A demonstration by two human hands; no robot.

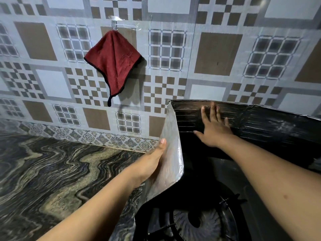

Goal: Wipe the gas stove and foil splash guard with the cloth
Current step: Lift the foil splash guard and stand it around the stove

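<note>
Your left hand (152,160) fingers grip the foil splash guard (173,153) side; your right hand (213,129) lies flat, open, on its back. The cloth (112,63) hangs well above them.

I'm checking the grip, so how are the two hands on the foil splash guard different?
The left hand grips the side panel's edge, thumb over the front; the right hand lies flat and open on the back panel. The left sits lower and nearer; the right reaches higher and farther. Both touch the foil splash guard, and neither holds the cloth.
</note>
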